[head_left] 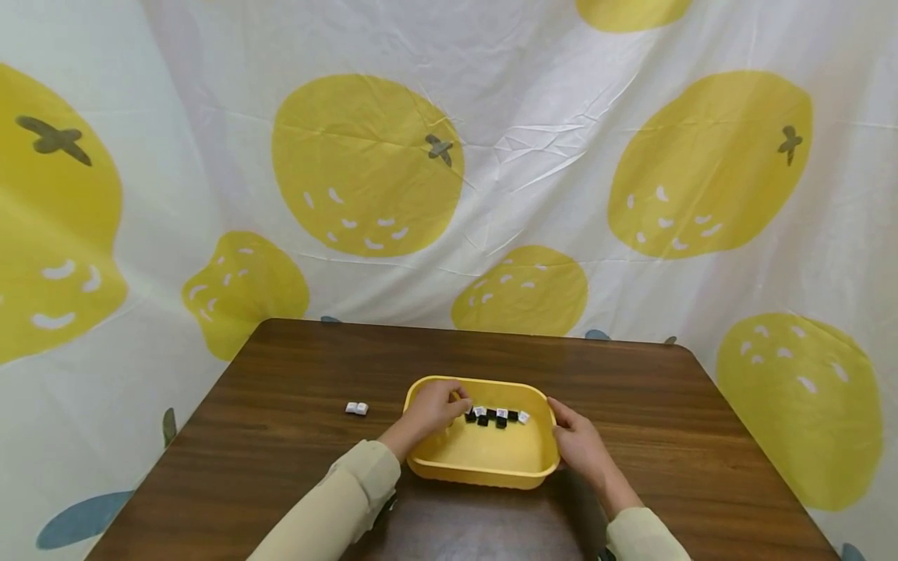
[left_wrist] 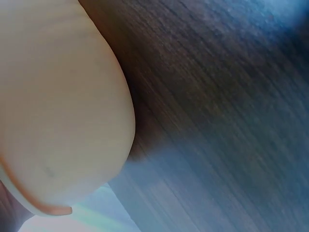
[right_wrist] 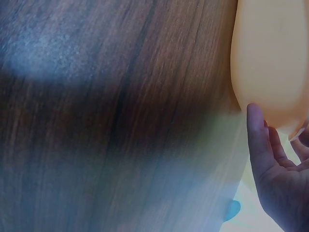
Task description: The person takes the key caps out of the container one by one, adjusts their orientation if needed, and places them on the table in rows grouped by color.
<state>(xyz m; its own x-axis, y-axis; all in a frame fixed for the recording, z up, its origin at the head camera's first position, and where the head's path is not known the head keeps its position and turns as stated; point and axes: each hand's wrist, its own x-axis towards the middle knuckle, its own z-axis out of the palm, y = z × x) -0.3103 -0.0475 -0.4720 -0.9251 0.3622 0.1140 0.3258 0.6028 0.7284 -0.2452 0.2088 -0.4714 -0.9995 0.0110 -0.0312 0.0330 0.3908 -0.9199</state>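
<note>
A yellow plastic tray (head_left: 484, 477) sits on the table, its outer wall (right_wrist: 270, 58) large in the right wrist view. Inside lie several small black and white blocks that look like keyboard keycaps (head_left: 501, 414), bunched toward its far side. My left hand (head_left: 433, 407) reaches over the left rim with bent fingers, thumb and forefinger right at the leftmost block; I cannot tell whether they pinch it. My right hand (head_left: 578, 440) grips the tray's right side, fingers along the outer wall. The left wrist view shows the tray wall (left_wrist: 67, 106) but no fingers.
Two white keycaps (head_left: 356, 408) lie side by side on the dark wooden table (head_left: 295, 467), left of the tray. A white curtain with yellow lemons (head_left: 368, 164) hangs behind the table's far edge and along its sides.
</note>
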